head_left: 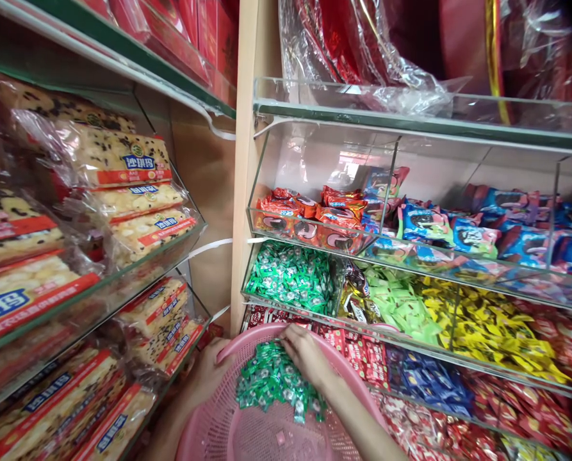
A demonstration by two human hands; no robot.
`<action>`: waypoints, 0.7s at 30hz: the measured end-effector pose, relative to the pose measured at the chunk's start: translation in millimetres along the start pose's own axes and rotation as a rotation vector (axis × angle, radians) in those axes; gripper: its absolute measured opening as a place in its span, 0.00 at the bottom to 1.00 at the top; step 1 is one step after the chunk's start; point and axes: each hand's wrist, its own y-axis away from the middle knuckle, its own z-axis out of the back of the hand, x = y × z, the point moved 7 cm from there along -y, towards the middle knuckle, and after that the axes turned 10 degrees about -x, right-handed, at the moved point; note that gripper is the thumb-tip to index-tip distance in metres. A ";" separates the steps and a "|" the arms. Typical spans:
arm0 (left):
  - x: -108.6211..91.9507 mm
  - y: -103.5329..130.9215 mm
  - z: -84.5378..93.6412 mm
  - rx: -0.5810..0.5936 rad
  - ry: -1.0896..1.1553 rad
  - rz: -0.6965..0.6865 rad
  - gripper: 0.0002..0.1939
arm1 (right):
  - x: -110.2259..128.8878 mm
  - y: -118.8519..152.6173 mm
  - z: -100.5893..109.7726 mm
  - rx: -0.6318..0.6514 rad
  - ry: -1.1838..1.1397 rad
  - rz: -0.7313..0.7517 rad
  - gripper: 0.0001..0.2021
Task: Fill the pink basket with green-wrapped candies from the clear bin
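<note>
My left hand (218,363) grips the left rim of a pink plastic basket (203,422), its fingers partly hidden behind that rim. Inside lies a heap of small green-wrapped candies (266,378), piled toward the far side, with part of the mesh bottom showing. My right hand (301,352) reaches over the basket from the right. Its bent fingers are closed at the top of the heap, on some of the candies near the far rim. Just beyond the basket, a clear shelf bin holds more green-wrapped candies (290,278).
Glass shelves of packaged pastries (122,157) flank the left. A wooden post (245,160) stands at the corner. Divided bins ahead hold red packets (309,214), blue packets (424,221), light-green candies (401,298) and yellow candies (492,326). Glass edges (434,125) jut out above.
</note>
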 end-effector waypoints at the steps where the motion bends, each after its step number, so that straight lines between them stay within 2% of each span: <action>1: 0.2 0.2 -0.3 0.005 -0.003 0.000 0.13 | -0.6 0.3 -1.0 -0.002 0.003 0.004 0.08; 9: -0.8 1.7 -1.2 0.022 -0.040 -0.045 0.12 | -3.2 1.8 -8.4 -0.001 0.117 0.017 0.09; 15: -0.6 1.2 -0.7 0.019 -0.021 -0.014 0.12 | -3.5 4.4 -9.8 0.058 0.256 -0.004 0.11; 21: -4.0 1.8 -1.1 0.024 -0.018 -0.031 0.11 | 2.5 5.4 -7.6 0.057 0.271 -0.007 0.11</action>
